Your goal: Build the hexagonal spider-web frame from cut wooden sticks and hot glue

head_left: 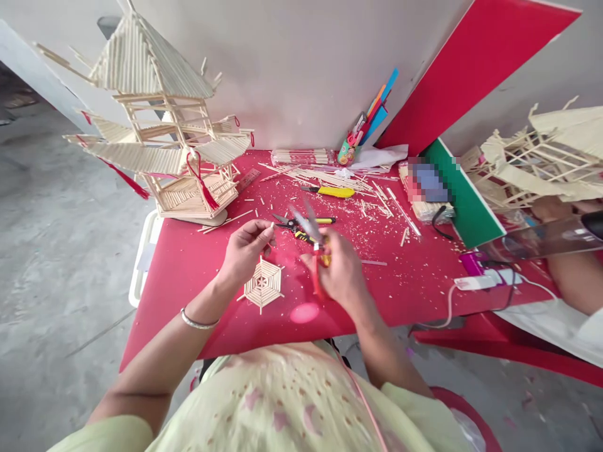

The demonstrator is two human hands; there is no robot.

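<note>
Between thumb and finger, my left hand (249, 248) pinches a short piece of pale wooden stick (272, 226). My right hand (342, 267) grips a pair of scissors (316, 276) with red-orange handles; their blades are blurred and spread apart, pointing away from me. Below my left hand, a flat hexagonal stick lattice (261, 284) lies on the red table (188, 282), its spokes jutting past the edge. Just beyond the scissors rest black-and-yellow pliers (301, 235), partly hidden by the blades.
A tall stick pagoda (164, 138) with red tassels stands at the left. Further back lie a yellow utility knife (335, 192), loose sticks (320, 176) and a pen cup (347, 152). A green board (464, 194) separates a co-worker's arm (575, 270) and a power strip (490, 279) sits right.
</note>
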